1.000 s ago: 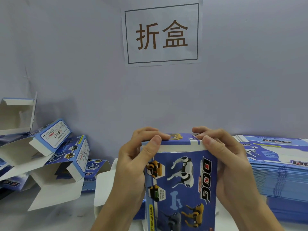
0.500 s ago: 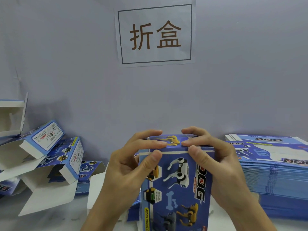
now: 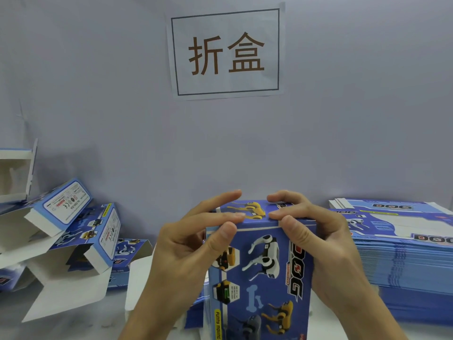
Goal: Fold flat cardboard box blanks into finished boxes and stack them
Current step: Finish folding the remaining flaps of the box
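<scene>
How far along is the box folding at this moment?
Done: several folded boxes lie piled at the left, some flaps open. In hand: the left hand and right hand grip one upright box, fingers pressing its top flap down. Left: a tall stack of flat blanks waits at the right, so most work remains.

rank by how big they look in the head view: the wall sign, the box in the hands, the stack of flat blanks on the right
1. Box in the hands, though it is nearest the camera, so this may mislead.
2. Stack of flat blanks, cut off by the frame edge.
3. Wall sign.
The last two look close.
</scene>
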The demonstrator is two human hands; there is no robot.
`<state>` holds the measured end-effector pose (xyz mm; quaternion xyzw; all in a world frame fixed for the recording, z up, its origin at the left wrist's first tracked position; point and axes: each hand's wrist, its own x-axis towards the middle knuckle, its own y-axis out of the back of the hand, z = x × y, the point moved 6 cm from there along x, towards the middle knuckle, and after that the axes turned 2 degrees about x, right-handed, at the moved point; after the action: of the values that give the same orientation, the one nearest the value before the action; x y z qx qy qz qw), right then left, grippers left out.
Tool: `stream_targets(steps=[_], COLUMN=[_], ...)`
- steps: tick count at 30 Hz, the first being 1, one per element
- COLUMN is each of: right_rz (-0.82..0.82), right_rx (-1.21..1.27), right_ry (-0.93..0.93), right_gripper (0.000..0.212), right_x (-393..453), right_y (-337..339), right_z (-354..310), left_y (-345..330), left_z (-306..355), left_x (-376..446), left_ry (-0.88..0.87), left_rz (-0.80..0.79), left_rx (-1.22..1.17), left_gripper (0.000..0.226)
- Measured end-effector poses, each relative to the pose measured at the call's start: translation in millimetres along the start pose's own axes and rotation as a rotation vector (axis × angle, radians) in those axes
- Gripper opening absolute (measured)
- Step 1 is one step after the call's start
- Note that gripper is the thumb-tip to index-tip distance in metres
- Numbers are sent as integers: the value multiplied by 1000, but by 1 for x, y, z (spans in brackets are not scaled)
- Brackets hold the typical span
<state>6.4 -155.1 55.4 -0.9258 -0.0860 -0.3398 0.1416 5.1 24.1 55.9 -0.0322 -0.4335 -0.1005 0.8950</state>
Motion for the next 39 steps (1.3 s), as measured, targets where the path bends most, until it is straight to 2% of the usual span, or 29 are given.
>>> stream_targets(steps=[3,6,16,18,20,22,24,25,26,28,30,32,33,34,35,36,37,38,39], right_rz=[5,11,15,14,20,21,-32,-86,-116,7,264,475,490,422,308,191,123,134,214], right_rx=[-6,-36,-23,-32,-48,-89,-235,-320,-386,-461,-522,-690,-769,-791,-737,-599,-386,-187,-21], right_ry=[18,46,13,11,28,59,106,122,135,191,335,459,386,192,-95,-395,-582,-612,-527], right_gripper=[43,42,45,46,46,42,29,29,35,43,31,15,26,46,66,77,83,94,105], right_x=[1,1,1,1,1,1,1,1,0,1,-1,-7,-4,1,4,1,-4,-4,-1], right_y=[-1,0,6,5,2,-1,-12,-19,-24,-22,-15,-9,-6,-4,-8,-15,-25,-32,-29], right_z=[-1,-4,1,1,1,-2,-8,-10,-11,-16,-25,-35,-29,-15,5,30,48,55,57], left_y=[-1,-2,0,1,2,2,8,13,19,37,60,77,83,84,82,76,65,51,36], left_z=[0,0,7,7,6,7,8,12,19,31,31,17,8,-2,-12,-21,-30,-35,-40], left_x=[1,1,1,0,0,1,3,4,6,8,5,-6,-12,-17,-19,-18,-15,-11,-7], left_ry=[4,-13,-85,-80,-43,13,80,78,39,-83,-116,-66,-18,46,119,205,281,337,388], left_rz=[-8,-19,52,66,55,9,-44,-37,11,223,544,867,986,1063,1093,1065,982,852,699], left_rx=[-39,-65,186,173,128,209,289,309,335,370,219,22,-56,-125,-190,-245,-293,-326,-338], left_gripper=[36,26,8,3,10,21,45,49,44,26,20,21,26,32,39,46,50,54,55])
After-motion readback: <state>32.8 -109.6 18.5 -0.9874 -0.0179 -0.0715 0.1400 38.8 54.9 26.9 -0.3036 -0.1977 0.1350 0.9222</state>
